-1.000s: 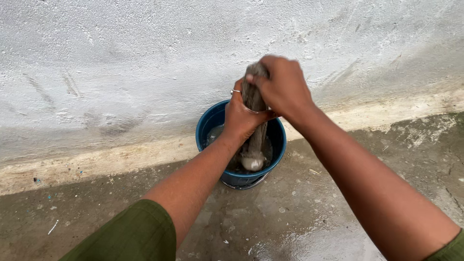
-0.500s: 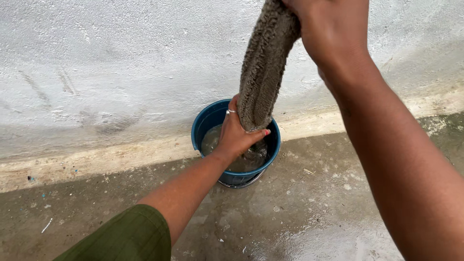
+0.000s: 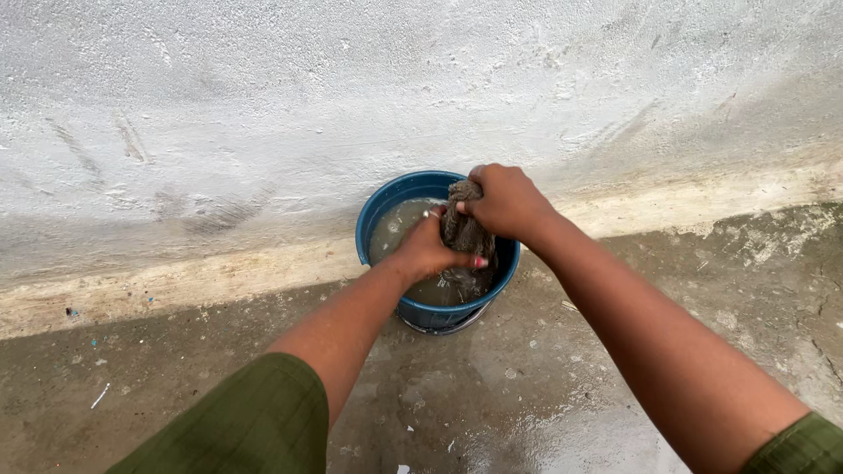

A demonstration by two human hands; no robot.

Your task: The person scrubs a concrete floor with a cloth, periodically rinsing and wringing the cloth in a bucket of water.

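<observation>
Over the blue bucket [image 3: 386,215] by the far wall [image 3: 263,105], both hands grip a wet grey cloth [image 3: 464,230]. Left hand [image 3: 432,250] fingers clench its lower part, right hand [image 3: 505,202] fingers its top, so drips fall into the murky water [image 3: 399,230].

No packages, labels, signs or screens are showing anywhere in the head view.
</observation>
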